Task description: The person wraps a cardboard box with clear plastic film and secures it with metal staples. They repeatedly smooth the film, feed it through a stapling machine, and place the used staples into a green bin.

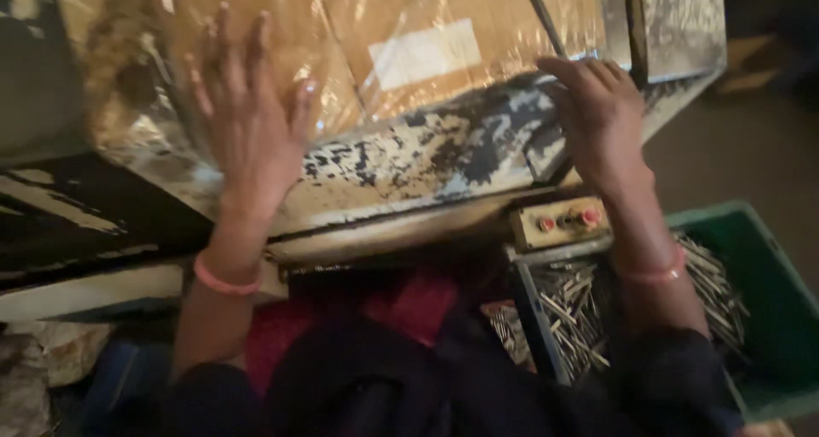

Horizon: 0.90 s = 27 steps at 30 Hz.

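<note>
A worn metal bench point(409, 160) — paint flaked, blotched black — carries a plastic-wrapped cardboard box point(358, 45) lying directly on it.

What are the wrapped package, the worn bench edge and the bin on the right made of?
Wrapped package: looks like brown cardboard under clear glossy plastic film, which shows creases and glare. Bench edge: probably painted metal, with light paint flaking off dark patches. Bin: green moulded plastic by its matte look, holding thin shiny metal pins, likely steel.

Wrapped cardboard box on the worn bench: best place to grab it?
Probably the cardboard box by its two side edges, hands coming from the near side. The left hand lies flat on its slick plastic wrap, which offers no handle; the right hand rests at the bench edge.
</note>
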Available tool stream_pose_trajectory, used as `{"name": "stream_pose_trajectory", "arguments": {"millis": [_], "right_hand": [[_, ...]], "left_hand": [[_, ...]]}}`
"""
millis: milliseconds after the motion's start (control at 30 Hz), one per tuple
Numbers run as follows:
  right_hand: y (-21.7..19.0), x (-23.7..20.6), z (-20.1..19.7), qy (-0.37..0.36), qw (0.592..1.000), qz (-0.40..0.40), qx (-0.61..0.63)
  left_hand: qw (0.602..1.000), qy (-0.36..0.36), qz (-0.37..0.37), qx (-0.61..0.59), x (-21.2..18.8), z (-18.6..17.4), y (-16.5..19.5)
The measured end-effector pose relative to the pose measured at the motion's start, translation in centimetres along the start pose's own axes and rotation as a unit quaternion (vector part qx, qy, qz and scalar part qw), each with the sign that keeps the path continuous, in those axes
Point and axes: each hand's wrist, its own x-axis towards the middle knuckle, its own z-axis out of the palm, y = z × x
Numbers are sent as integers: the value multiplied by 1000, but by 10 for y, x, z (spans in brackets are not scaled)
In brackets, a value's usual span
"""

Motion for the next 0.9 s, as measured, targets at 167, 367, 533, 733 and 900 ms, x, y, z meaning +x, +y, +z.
{"name": "stream_pose_trajectory", "arguments": {"millis": [167,367,533,733,900], "right_hand": [[-24,100,56,61,996,-67,3],[-38,143,107,22,993,-104,52],[-38,144,116,15,995,-64,72],[-41,145,118,35,997,-48,45],[-44,145,115,15,997,-12,74]], "left_hand": [[999,9,9,30,21,10,-1],[998,50,31,31,25,26,-9],[994,91,51,15,25,26,-8],[992,117,54,-12,27,24,-8],[991,121,50,-7,29,31,-11]]}}
